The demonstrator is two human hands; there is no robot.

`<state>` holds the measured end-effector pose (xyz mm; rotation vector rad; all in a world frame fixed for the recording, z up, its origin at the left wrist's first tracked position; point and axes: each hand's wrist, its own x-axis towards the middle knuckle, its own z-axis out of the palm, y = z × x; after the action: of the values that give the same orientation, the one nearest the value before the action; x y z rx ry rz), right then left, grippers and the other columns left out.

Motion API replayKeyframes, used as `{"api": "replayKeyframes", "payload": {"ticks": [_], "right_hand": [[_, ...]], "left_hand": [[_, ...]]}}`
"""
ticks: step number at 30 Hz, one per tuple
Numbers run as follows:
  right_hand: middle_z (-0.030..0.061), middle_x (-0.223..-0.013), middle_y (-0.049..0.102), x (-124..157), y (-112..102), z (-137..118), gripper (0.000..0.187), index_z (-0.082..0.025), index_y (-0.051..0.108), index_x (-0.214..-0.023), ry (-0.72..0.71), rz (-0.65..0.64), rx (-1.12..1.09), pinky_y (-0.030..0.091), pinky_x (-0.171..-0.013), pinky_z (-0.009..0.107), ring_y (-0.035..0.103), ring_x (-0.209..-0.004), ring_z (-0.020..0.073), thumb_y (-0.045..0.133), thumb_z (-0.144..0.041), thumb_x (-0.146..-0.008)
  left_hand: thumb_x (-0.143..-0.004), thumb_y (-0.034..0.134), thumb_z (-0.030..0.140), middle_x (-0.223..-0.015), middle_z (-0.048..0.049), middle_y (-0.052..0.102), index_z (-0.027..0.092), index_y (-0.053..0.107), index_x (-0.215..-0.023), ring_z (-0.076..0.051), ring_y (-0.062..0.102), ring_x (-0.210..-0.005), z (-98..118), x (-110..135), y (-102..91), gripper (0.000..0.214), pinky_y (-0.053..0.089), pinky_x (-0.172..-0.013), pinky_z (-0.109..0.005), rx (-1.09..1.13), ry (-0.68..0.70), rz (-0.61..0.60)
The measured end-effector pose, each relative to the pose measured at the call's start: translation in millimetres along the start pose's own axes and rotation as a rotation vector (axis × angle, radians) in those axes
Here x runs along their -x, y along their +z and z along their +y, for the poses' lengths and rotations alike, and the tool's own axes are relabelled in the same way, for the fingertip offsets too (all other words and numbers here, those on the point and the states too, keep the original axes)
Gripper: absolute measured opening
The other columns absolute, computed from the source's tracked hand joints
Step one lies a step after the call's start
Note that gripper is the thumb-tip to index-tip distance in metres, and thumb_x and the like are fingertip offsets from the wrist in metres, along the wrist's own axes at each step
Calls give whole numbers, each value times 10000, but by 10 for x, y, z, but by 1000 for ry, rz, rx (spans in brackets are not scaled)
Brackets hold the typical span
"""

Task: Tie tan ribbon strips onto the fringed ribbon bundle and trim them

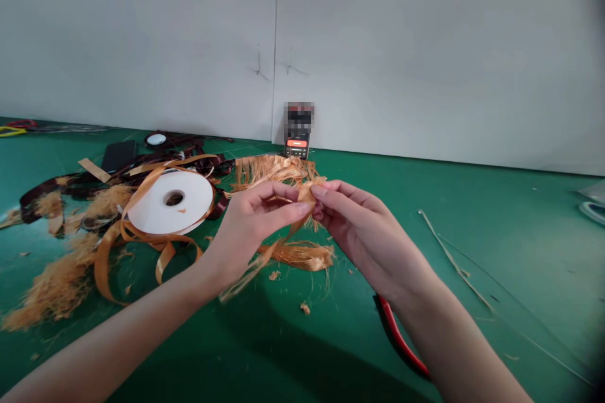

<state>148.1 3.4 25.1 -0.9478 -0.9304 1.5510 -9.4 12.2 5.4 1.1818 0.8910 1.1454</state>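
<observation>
Left hand (250,220) and right hand (359,227) both closed in fingertip pinches on a frayed orange satin ribbon (306,192), holding it raised above the green cutting mat (520,264), loose strands hanging free.

Two bare arms rise from the lower corners of the view and converge near the centre. The left forearm (118,334) runs in low and almost flat from the bottom left, while the right forearm (454,340) climbs more steeply from the bottom right. Both wrists bend gently inward. The left hand (255,217) and right hand (359,227) face each other, held up in the air, with the left fingertips (297,208) and right fingertips (321,192) nearly meeting in a close, delicate pinch.
</observation>
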Motion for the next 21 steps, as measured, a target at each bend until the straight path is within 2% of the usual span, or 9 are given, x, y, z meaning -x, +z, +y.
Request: {"api": "replayKeyframes", "payload": {"ticks": [4, 9, 16, 21], "right_hand": [[-25, -747, 635, -12, -7, -30, 109, -164, 650, -770, -38, 36, 135, 461, -681, 195, 561, -706, 68, 749, -209, -759], [-16, -726, 700, -4, -49, -50, 210, -171, 659, -884, -90, 70, 304, 486, -686, 221, 632, -699, 90, 770, -175, -707], [-15, -723, 729, -41, -88, -101, 172, -169, 657, -828, -234, 248, 255, 510, -749, 224, 677, -743, 93, 774, -206, -708], [-8, -728, 746, -55, -112, -98, 251, -175, 661, -893, -86, 102, 395, 504, -702, 252, 667, -695, 101, 796, -211, -684]], "left_hand": [[-750, 766, 250, -733, 25, 667, 193, 717, -682, -99, 575, -749, 31, -5, 8, 101, 452, -719, -203, -117, -37, -35], [-717, 747, 219, -628, 46, 600, 188, 682, -603, -83, 498, -636, 70, 5, -3, 135, 393, -615, -209, -216, -43, -53], [-686, 759, 241, -630, 28, 613, 179, 656, -600, -101, 505, -625, 64, -21, -16, 148, 385, -589, -229, -336, -33, -21], [-688, 750, 248, -620, 24, 620, 175, 663, -620, -102, 521, -601, 51, -47, 8, 132, 397, -577, -231, -321, -63, -56]]}}
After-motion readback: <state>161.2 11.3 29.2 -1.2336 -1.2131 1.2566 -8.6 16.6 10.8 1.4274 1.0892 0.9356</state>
